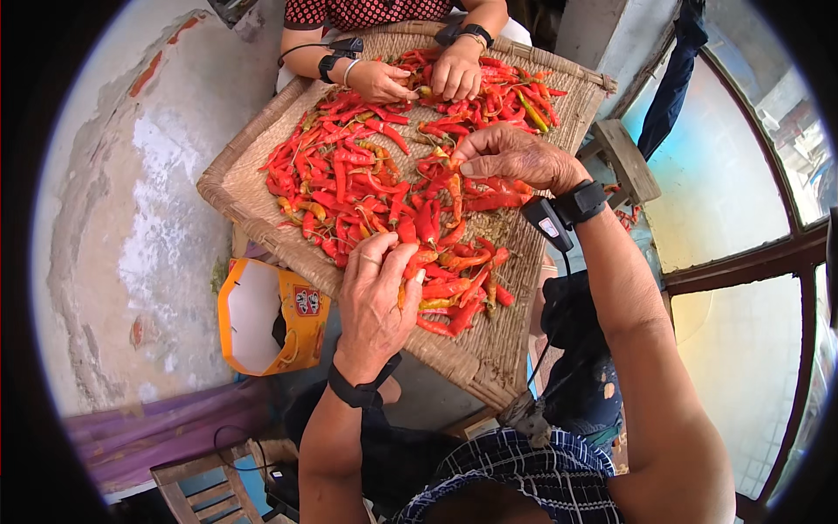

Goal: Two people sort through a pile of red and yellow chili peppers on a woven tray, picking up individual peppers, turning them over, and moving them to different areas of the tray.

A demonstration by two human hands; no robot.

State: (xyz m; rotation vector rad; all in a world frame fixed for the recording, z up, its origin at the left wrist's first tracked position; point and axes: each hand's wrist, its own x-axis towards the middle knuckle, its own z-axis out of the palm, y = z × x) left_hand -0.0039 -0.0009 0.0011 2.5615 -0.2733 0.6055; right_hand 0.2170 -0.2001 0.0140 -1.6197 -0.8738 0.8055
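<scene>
Red, orange and a few yellowish chili peppers (347, 173) lie heaped on a woven tray (268, 131) with a thick bound rim. My left hand (380, 288) reaches over the tray's near rim. Its fingers rest against peppers in the nearest pile, beside an orange-red one (423, 257); its palm is hidden, so I cannot tell whether it grips any. Farther right, my right hand (517, 157) pinches an orange-red chili pepper (456, 160) between thumb and fingertips above the heap. Loose stems and bits (488, 226) lie on the weave below that hand.
Across the tray, another person's left hand (456, 72) and right hand (380, 80) touch peppers. An orange paper bag (304, 321) stands open below the tray's left edge. A wooden stool (625, 164) is at right, near glazed panels (720, 157); a wooden chair (209, 491) is lower left.
</scene>
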